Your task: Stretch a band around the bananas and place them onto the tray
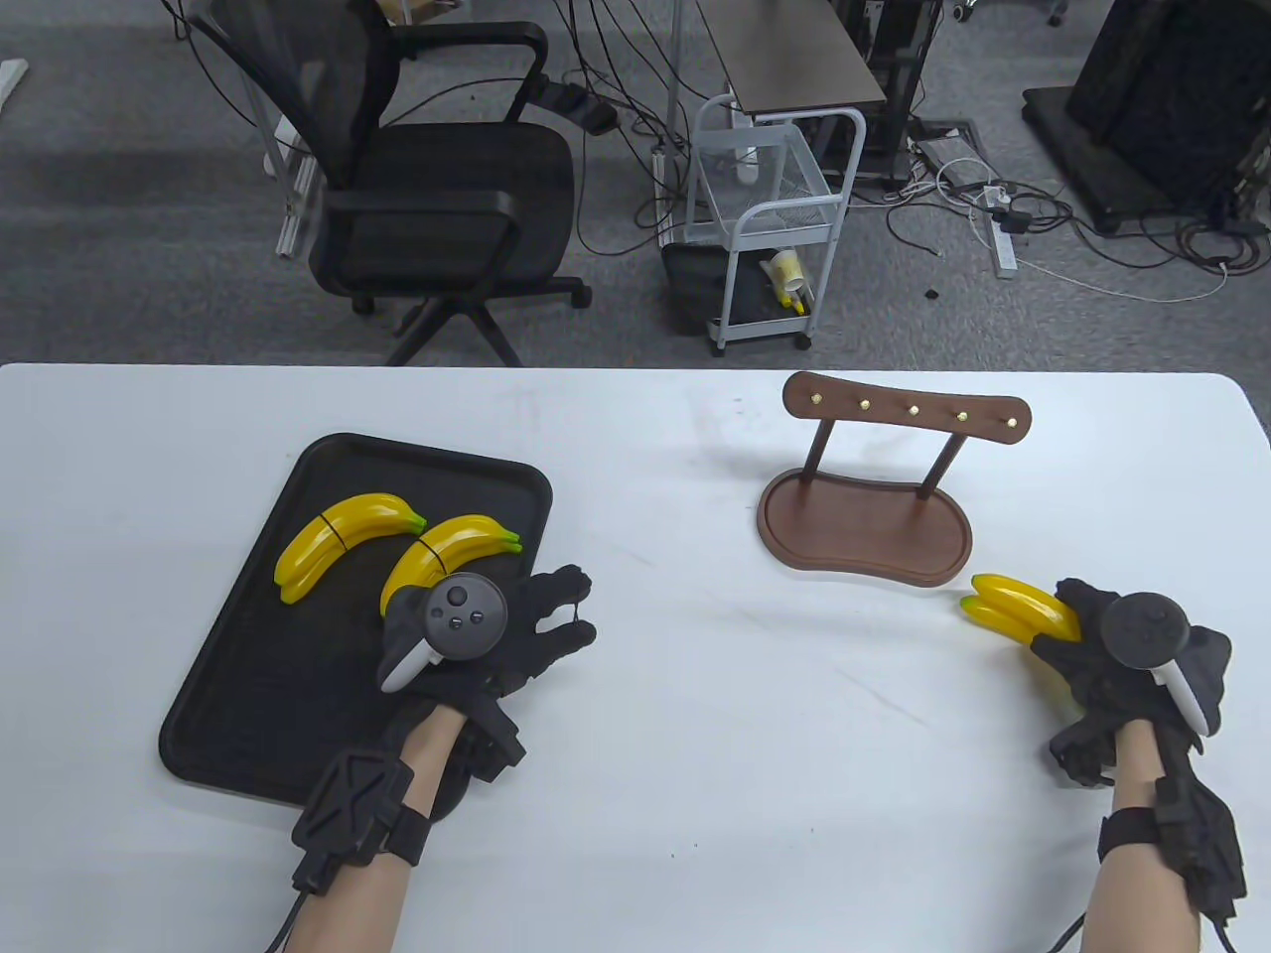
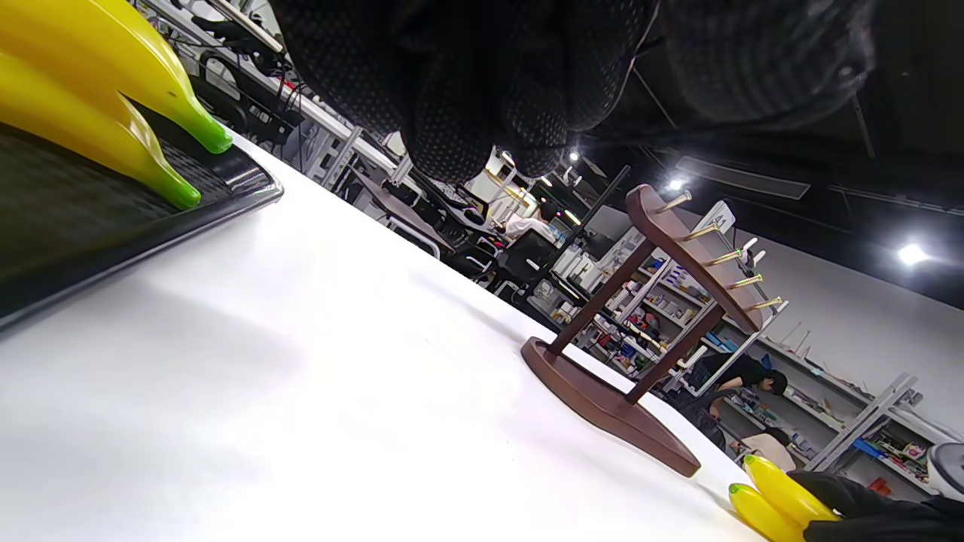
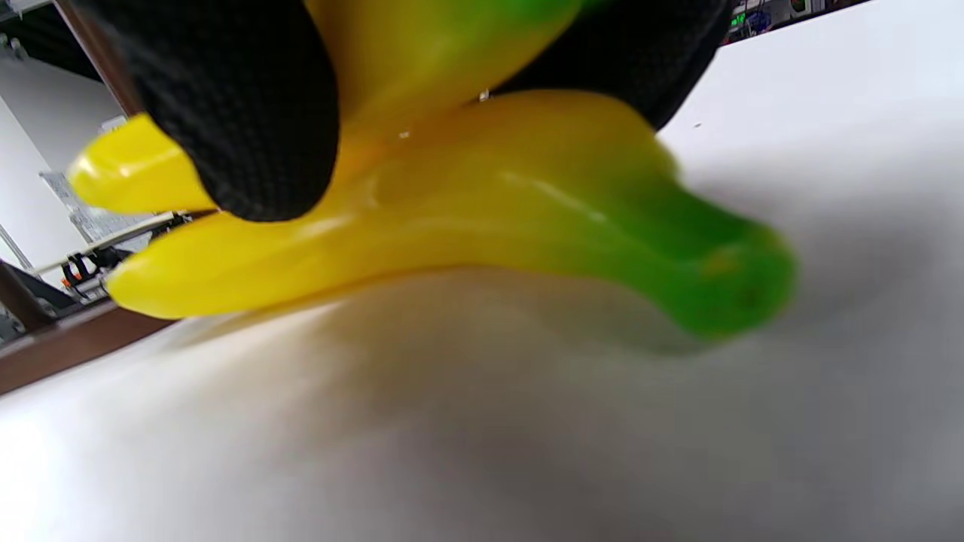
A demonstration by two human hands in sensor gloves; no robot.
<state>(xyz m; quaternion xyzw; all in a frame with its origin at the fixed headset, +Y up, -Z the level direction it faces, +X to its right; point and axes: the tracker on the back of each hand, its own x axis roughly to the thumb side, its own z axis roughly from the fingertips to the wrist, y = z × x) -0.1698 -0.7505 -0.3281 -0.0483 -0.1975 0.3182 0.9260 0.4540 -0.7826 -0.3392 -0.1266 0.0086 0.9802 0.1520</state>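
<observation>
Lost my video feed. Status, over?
Right hand grips a banana pair on the table, no band visible. Left hand open over the tray. Two banded pairs already there. Path clear.

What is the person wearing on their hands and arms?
Both the left hand and the right hand wear black gloves. A dark grey round tracker with a white handle sits on the back of each. Black strapped pads wrap each wrist, with thin black cables trailing off.

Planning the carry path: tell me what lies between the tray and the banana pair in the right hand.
Only bare white table; the wooden rack stands farther back, off the line from tray to banana pair. The table view shows it.
</observation>
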